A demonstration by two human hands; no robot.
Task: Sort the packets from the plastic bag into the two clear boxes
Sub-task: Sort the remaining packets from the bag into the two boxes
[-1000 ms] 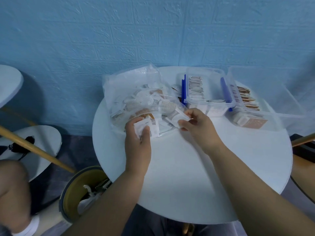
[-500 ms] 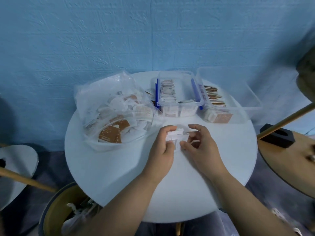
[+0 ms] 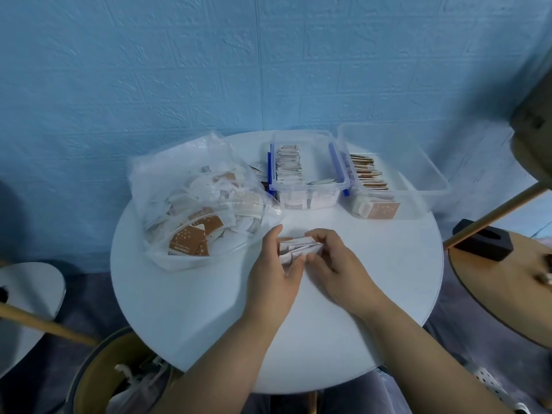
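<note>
Packets (image 3: 298, 247) (maybe four) sit pinched between left hand (image 3: 276, 274) and right hand (image 3: 336, 264), plastic bag (image 3: 162, 171) beside.

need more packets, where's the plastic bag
In the head view, the plastic bag lies on the left of the round table, just left of the blue-latched clear box.

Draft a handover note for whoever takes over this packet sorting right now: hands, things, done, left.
Hands: left hand and right hand both grip a stack of white packets over the table.
The plastic bag sits at table left, many packets inside.
Done: blue-clip box holds a row of white packets, right box a row of brown ones.
To do: place the stack, empty the bag.
</note>
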